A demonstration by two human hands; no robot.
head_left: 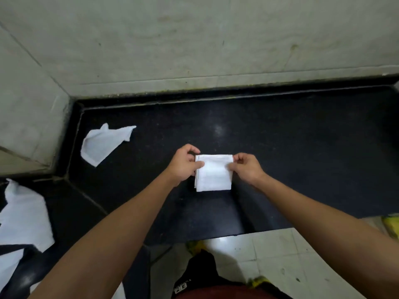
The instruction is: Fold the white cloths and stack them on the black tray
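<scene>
A small folded white cloth [213, 175] lies on the black counter [280, 147] in the middle of the view. My left hand [183, 164] pinches its upper left corner, and my right hand [245, 166] pinches its upper right corner. A loose, crumpled white cloth [103, 144] lies on the counter to the far left. More white cloth [23, 219] lies in a heap at the left edge of the view, over something black. I cannot make out a black tray for certain.
A pale tiled wall [194, 39] rises behind the counter and turns along its left side. The counter's front edge runs just below the folded cloth, with white floor tiles [269, 255] beneath. My legs and yellow footwear show at the bottom.
</scene>
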